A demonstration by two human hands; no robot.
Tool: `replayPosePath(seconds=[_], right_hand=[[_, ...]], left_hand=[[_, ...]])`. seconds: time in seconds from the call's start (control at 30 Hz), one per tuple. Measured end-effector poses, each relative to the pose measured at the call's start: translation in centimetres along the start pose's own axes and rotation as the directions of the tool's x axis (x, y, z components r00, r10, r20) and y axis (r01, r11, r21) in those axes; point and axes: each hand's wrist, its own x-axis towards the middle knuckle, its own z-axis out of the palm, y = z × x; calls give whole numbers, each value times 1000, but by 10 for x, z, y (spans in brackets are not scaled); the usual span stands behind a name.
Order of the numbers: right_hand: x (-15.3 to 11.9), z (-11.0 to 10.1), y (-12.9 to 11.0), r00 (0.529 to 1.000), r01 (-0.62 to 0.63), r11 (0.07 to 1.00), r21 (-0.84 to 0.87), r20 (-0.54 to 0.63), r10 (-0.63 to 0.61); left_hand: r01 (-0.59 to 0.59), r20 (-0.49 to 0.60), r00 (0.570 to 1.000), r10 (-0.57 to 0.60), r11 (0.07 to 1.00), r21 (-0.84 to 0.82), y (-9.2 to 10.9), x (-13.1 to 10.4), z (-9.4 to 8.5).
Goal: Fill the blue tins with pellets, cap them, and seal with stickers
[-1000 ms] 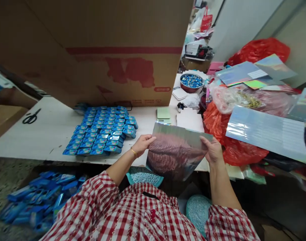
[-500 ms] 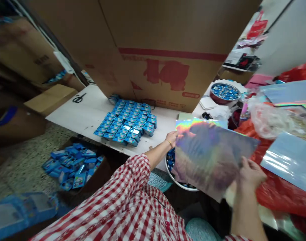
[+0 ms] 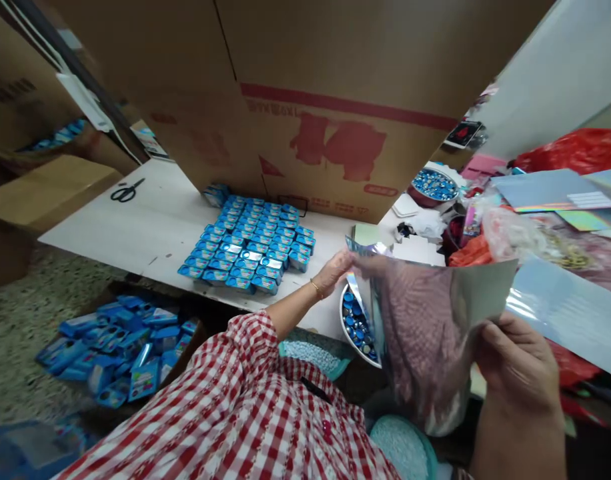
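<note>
A shiny holographic sheet (image 3: 425, 327) hangs bent between my two hands. My left hand (image 3: 335, 270), with a gold bracelet at the wrist, pinches its left edge. On the right side, my right hand (image 3: 518, 353) grips the other edge between thumb and fingers. Partly hidden behind the sheet is a white-rimmed bowl (image 3: 358, 327) of blue and silver round pieces. Left of my left hand, rows of small blue boxes (image 3: 245, 247) stand close together on the white table (image 3: 160, 227).
Black scissors (image 3: 127, 191) lie at the table's left. A big cardboard box (image 3: 335, 53) rises behind the blue boxes. Below left, an open carton holds loose blue packs (image 3: 130, 340). Silvery sheets (image 3: 575, 313) and red plastic (image 3: 570, 150) lie at right, near another bowl (image 3: 435, 185).
The sheet has gone from nearly flat to strongly curved, its lower part hanging. My right hand has come nearer the camera, and the view has shifted rightward.
</note>
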Motion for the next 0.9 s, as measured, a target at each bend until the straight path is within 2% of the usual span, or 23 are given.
replayPosePath(seconds=[0.1, 0.2, 0.27, 0.3, 0.33, 0.4, 0.47, 0.5, 0.53, 0.6, 0.7, 0.77, 0.83, 0.9], right_hand=[[-13, 34, 16, 994, 52, 999, 1, -92, -52], [-29, 76, 43, 984, 89, 994, -64, -151, -98], [-42, 111, 57, 944, 202, 957, -208, -217, -247], [-49, 131, 61, 900, 281, 900, -333, -234, -368], [-55, 152, 62, 842, 354, 804, -478, -211, -496], [-62, 196, 59, 737, 463, 533, -708, -26, -675], [-62, 237, 52, 689, 557, 319, -767, 213, -693], [-60, 254, 49, 677, 610, 273, -744, 310, -667], [-57, 269, 48, 667, 661, 263, -702, 390, -634], [-51, 292, 47, 648, 735, 310, -603, 491, -582], [-46, 311, 53, 624, 781, 429, -455, 534, -571], [-45, 319, 56, 611, 789, 494, -365, 553, -567], [-46, 325, 57, 583, 796, 527, -297, 607, -539], [-46, 327, 54, 545, 808, 527, -262, 670, -503]], left_hand=[[-53, 47, 997, 61, 986, -155, 42, -17, -22], [-141, 38, 989, 146, 984, -104, 81, -39, -58], [-154, 56, 986, 155, 988, -31, 103, -56, -86], [-149, 73, 986, 148, 989, 8, 112, -65, -99], [-141, 94, 986, 136, 989, 44, 119, -74, -110], [-129, 133, 984, 116, 987, 93, 131, -90, -130], [-152, 163, 977, 134, 983, 100, 139, -103, -146], [-171, 173, 973, 152, 980, 99, 142, -109, -153], [-188, 180, 969, 167, 977, 106, 145, -114, -160], [-201, 177, 969, 173, 967, 155, 152, -122, -174], [-209, 138, 975, 176, 937, 281, 166, -134, -193], [-273, 132, 962, 240, 882, 385, 177, -142, -202], [-386, 153, 921, 359, 775, 500, 189, -150, -206], [-502, 219, 851, 477, 616, 607, 199, -156, -206]])
